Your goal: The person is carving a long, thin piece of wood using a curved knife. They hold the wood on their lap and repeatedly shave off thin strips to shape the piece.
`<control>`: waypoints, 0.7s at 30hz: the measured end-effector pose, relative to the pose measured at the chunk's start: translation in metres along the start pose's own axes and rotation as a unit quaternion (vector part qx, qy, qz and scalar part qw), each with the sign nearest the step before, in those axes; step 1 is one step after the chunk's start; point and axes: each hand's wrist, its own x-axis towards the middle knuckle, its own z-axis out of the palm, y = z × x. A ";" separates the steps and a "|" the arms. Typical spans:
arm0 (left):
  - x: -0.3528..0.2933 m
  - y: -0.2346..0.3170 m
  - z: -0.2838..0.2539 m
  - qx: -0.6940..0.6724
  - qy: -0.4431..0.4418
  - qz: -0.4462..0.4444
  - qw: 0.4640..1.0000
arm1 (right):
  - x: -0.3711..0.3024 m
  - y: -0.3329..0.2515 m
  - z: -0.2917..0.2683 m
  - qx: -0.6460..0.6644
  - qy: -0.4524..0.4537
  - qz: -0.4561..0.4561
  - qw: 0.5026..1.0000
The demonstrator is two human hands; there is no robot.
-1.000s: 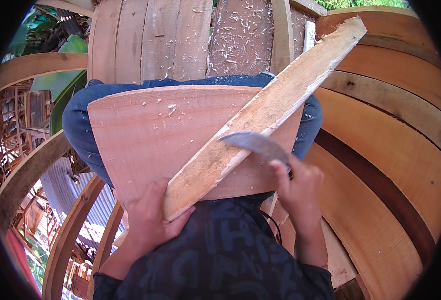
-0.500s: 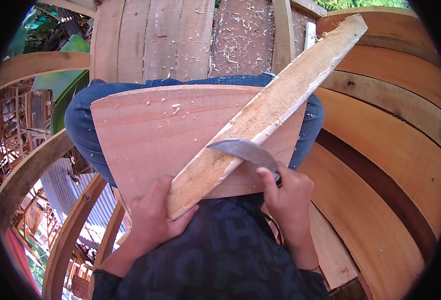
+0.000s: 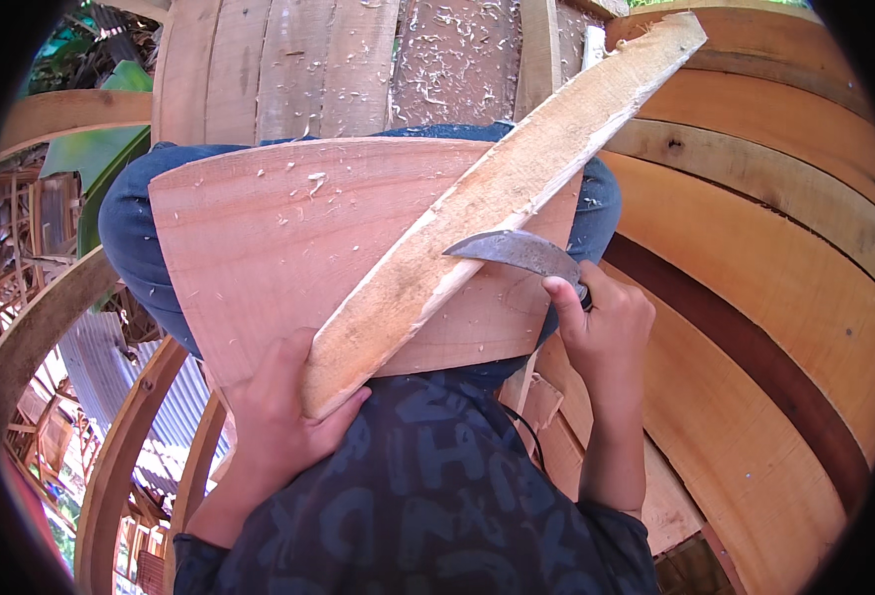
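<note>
A long, rough strip of wood (image 3: 497, 183) slants from my lap up to the far right, its right edge pale and freshly cut. Around its near end is my left hand (image 3: 284, 402), thumb on one side and fingers on the other. My right hand (image 3: 606, 312) grips a knife (image 3: 519, 250) with a curved grey blade; the handle is mostly hidden in the fist. Across the strip's right edge lies the blade, its tip over the strip's face. Beneath the strip, a broad reddish wooden board (image 3: 259, 238) rests on my crossed legs, dotted with a few shavings.
Wooden planks (image 3: 303, 69) and a brown panel (image 3: 457, 59) strewn with shavings lie ahead. Curved-looking orange boards (image 3: 725, 238) rise along the right. To the left, wooden rails (image 3: 130, 446) stand before corrugated metal sheeting (image 3: 100, 367) and a large green leaf (image 3: 100, 159).
The knife and my right hand have moved away from me along the strip's right edge. The whole view has shifted slightly; my left hand keeps its hold.
</note>
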 end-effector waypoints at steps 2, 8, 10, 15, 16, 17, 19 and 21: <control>0.003 0.001 0.001 -0.001 0.009 0.011 1.000 | -0.009 -0.012 0.008 0.055 -0.014 0.004 0.998; -0.001 0.000 -0.001 0.013 0.001 0.009 1.000 | -0.016 -0.021 0.019 0.047 0.008 -0.010 0.999; 0.001 0.003 -0.002 0.001 0.000 -0.008 1.000 | -0.005 -0.014 0.017 0.058 0.019 -0.017 0.998; 0.001 0.004 -0.001 -0.017 0.001 -0.007 1.000 | -0.021 -0.039 0.015 0.092 -0.036 -0.068 0.993; -0.001 0.003 -0.002 -0.014 -0.002 -0.014 1.000 | -0.022 -0.039 0.015 0.086 -0.053 -0.090 0.991; -0.003 0.002 -0.002 -0.012 -0.005 -0.022 1.000 | -0.014 -0.027 0.013 0.053 -0.014 -0.016 0.998; -0.005 0.001 0.002 0.002 0.010 -0.008 1.000 | 0.016 0.003 0.010 0.129 0.059 0.143 0.979; -0.002 0.001 0.003 0.007 0.020 0.006 1.000 | 0.011 -0.007 0.002 0.132 0.020 0.117 0.984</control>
